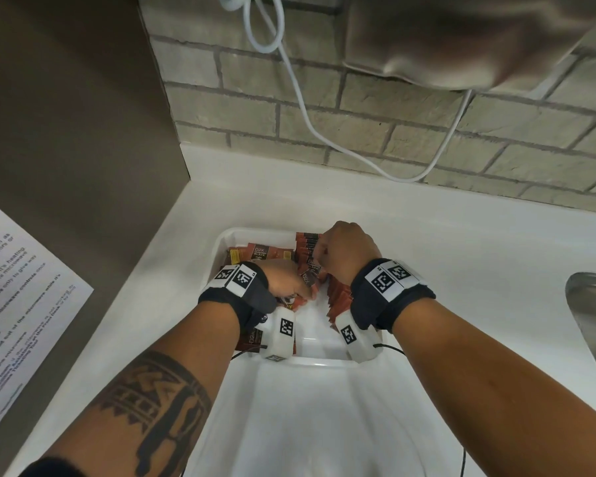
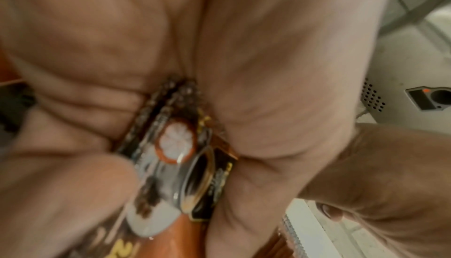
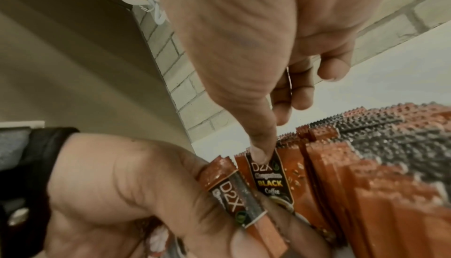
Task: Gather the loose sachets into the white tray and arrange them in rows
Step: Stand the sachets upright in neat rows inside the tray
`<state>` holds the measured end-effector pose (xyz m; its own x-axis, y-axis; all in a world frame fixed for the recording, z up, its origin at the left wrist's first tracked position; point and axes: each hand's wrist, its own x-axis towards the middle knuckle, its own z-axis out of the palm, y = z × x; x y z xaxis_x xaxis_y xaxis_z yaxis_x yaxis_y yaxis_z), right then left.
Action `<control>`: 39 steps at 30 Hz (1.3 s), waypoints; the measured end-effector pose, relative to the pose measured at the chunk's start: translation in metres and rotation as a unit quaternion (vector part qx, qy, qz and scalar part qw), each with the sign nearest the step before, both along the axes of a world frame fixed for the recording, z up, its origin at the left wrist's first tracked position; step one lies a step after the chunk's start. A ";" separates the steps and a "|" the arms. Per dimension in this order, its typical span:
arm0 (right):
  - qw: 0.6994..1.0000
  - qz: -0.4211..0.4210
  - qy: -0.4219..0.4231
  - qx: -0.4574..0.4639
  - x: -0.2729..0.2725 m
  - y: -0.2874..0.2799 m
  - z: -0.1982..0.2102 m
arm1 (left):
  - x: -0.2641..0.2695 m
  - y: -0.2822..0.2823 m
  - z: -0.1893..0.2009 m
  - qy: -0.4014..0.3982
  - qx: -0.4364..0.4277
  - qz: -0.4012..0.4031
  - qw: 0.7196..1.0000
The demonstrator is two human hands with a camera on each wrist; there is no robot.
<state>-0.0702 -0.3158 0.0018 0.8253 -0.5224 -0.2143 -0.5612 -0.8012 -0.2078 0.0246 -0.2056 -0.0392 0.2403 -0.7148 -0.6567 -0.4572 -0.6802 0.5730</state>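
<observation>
The white tray (image 1: pixel 221 247) sits on the counter and holds brown and black coffee sachets. A row of upright sachets (image 3: pixel 366 169) stands along its right side, and loose sachets (image 1: pixel 264 252) lie flat at the far left. My left hand (image 1: pixel 289 280) is low in the tray and grips a small stack of sachets (image 2: pixel 175 146) between palm and fingers. My right hand (image 1: pixel 343 249) is over the near end of the row. Its thumb and curled fingers pinch the top of one black-label sachet (image 3: pixel 269 183) that stands against the row, right beside the left hand's stack.
A white cable (image 1: pixel 300 98) hangs down the brick wall behind the counter. A steel sink (image 1: pixel 592 304) is at the right edge. A brown panel with a printed notice (image 1: pixel 21 304) stands to the left. A white glossy surface (image 1: pixel 307 425) lies in front of the tray.
</observation>
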 end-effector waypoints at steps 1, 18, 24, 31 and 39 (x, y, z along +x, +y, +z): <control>1.000 0.001 -0.002 0.002 0.000 0.000 0.001 | 0.000 0.000 -0.001 0.002 -0.002 0.003 1.000; 0.998 -0.014 -0.052 0.042 -0.011 -0.008 0.018 | 0.003 0.003 -0.007 0.046 -0.021 0.042 0.998; 0.998 -0.007 -0.047 0.046 -0.017 -0.004 0.018 | 0.005 0.003 -0.011 0.003 0.007 0.023 1.000; 0.999 0.009 -0.027 0.017 -0.017 -0.001 0.017 | 0.003 -0.006 -0.009 -0.027 -0.003 0.016 1.000; 1.000 0.014 0.006 -0.008 -0.012 -0.002 0.010 | -0.005 -0.010 -0.006 -0.037 0.004 0.003 0.999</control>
